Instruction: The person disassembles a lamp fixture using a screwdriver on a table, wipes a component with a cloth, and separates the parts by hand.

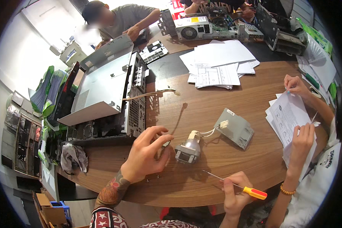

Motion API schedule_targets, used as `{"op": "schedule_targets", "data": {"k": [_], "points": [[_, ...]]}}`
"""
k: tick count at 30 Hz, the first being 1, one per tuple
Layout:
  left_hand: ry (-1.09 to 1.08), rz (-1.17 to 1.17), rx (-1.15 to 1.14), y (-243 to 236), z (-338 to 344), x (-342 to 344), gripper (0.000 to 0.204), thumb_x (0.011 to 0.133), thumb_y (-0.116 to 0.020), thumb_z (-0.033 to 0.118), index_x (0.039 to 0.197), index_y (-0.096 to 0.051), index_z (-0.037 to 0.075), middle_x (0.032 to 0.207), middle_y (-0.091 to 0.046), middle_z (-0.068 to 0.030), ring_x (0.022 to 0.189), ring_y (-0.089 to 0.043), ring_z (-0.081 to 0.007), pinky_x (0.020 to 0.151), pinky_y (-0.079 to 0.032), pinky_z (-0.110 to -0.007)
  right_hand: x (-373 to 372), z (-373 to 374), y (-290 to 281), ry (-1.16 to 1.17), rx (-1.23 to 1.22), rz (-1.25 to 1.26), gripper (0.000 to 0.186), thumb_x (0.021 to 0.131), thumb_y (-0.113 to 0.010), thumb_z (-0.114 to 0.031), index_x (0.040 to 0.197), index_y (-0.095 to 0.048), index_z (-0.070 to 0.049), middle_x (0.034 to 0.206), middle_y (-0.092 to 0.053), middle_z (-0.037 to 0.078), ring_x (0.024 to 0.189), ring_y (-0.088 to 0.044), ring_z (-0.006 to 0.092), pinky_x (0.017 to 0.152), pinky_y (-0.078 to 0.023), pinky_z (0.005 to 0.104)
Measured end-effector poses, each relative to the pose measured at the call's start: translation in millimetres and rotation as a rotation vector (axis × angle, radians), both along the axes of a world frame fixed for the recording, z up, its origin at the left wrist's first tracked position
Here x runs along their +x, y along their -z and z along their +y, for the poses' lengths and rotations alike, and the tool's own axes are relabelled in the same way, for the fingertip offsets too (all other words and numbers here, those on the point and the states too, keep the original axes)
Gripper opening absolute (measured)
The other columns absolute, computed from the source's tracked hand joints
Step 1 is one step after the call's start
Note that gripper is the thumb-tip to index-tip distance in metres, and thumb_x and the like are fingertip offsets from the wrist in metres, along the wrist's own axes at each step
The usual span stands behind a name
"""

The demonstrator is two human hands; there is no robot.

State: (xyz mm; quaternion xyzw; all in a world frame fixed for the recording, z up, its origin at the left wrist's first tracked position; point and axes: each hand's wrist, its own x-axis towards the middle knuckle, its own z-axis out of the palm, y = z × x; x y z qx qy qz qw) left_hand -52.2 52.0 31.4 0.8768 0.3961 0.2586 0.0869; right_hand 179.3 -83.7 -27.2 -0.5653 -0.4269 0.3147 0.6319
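My left hand (150,154) is curled above the wooden table, thumb and fingers closed around a small greyish piece that they mostly hide. Just right of it rests a projector lamp (188,149) with a square metal-framed front and a white neck. White wires run from the lamp to a connector on a flat grey cover (235,128). In my right hand (235,192) is a screwdriver (254,192) with a yellow and red handle, its thin shaft pointing left, below the lamp. Tiny screws (158,176) lie below my left hand.
An opened device with a metal casing (98,95) fills the left side, a cable (152,94) sticking out of it. Papers (216,62) are piled at the back, near opened computer parts (193,30). A co-worker's hands (302,138) hold sheets at right; other people sit across.
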Motion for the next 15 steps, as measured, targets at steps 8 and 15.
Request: {"op": "schedule_targets", "data": {"k": [8, 15], "points": [[-0.199, 0.083, -0.1, 7, -6, 1, 0.045, 0.079, -0.071, 0.002, 0.122, -0.059, 0.003, 0.112, -0.062, -0.0196, 0.101, -0.064, -0.0372, 0.084, -0.054, -0.042, 1, 0, 0, 0.004, 0.03, -0.068, 0.013, 0.089, -0.067, -0.007, 0.078, -0.065, 0.0, 0.074, -0.063, 0.009, 0.064, -0.057, 0.0143, 0.057, -0.044, 0.0249], [-0.171, 0.008, -0.1, 15, 0, -4, 0.034, 0.081, -0.065, -0.007, 0.114, -0.063, 0.001, 0.101, -0.064, -0.0172, 0.092, -0.067, -0.033, 0.077, -0.055, -0.038, 2, 0, 1, -0.005, 0.049, -0.114, 0.015, 0.09, -0.067, -0.007, 0.077, -0.064, 0.001, 0.074, -0.063, 0.009, 0.065, -0.057, 0.014, 0.057, -0.044, 0.0243]]}}
